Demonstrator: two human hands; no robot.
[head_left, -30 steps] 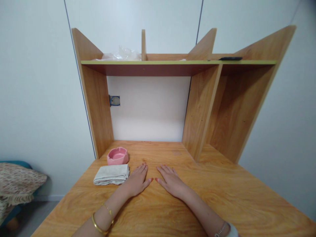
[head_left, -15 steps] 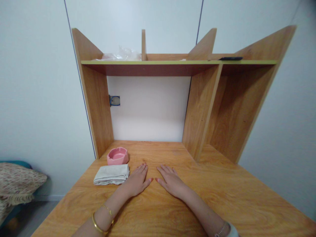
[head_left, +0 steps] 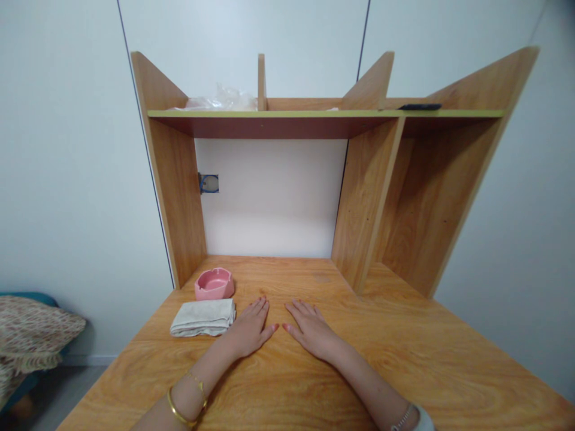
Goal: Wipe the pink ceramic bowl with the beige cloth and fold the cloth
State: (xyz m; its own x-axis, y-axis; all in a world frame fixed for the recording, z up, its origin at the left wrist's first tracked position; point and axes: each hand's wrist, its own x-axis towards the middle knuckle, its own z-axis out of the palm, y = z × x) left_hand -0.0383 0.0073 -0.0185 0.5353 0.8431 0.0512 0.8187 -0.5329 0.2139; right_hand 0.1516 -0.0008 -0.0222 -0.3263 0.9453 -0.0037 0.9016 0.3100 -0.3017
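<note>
My left hand (head_left: 252,327) lies flat on the wooden desk (head_left: 287,389), palm down, holding nothing. Just left of it is a folded pale grey cloth (head_left: 203,317), close to the wrist and fingers. Behind the cloth stands a pink ashtray (head_left: 214,284) with notches in its rim; the part of its inside that shows holds nothing. My right hand (head_left: 312,328) also rests flat on the desk with its fingers stretched out. The two thumbs point at each other with a small gap between them.
A wooden shelf unit (head_left: 269,114) rises from the back of the desk. Clear plastic bags (head_left: 220,99) lie on its upper left shelf, and a flat dark object (head_left: 420,106) on the upper right. An open wall box (head_left: 209,183) shows wires. A fringed patterned cloth (head_left: 36,329) is at far left.
</note>
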